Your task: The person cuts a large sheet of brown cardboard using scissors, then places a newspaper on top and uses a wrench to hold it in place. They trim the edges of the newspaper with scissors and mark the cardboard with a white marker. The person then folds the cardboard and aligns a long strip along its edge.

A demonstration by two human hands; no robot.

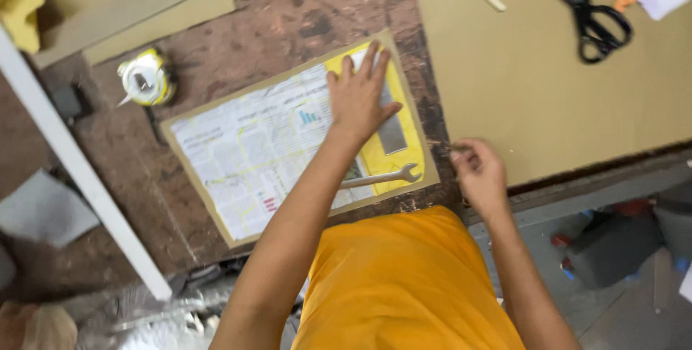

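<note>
My left hand (359, 94) lies flat, fingers spread, on a sheet of newspaper (252, 152) that rests on a brown cardboard panel (422, 177). Under the hand is the paper's yellow part and a grey metal strip (393, 134). A silver open-ended wrench (382, 177) lies on the paper beside my forearm. My right hand (479, 173) hovers at the table's near edge with fingers curled around something small that I cannot make out.
A yellow-rimmed tape roll (146, 77) stands left of the paper. Black scissors (587, 11) and a small pale stick (492, 0) lie on a large tan board (548, 83) at right. A white bar (79, 170) slants along the left.
</note>
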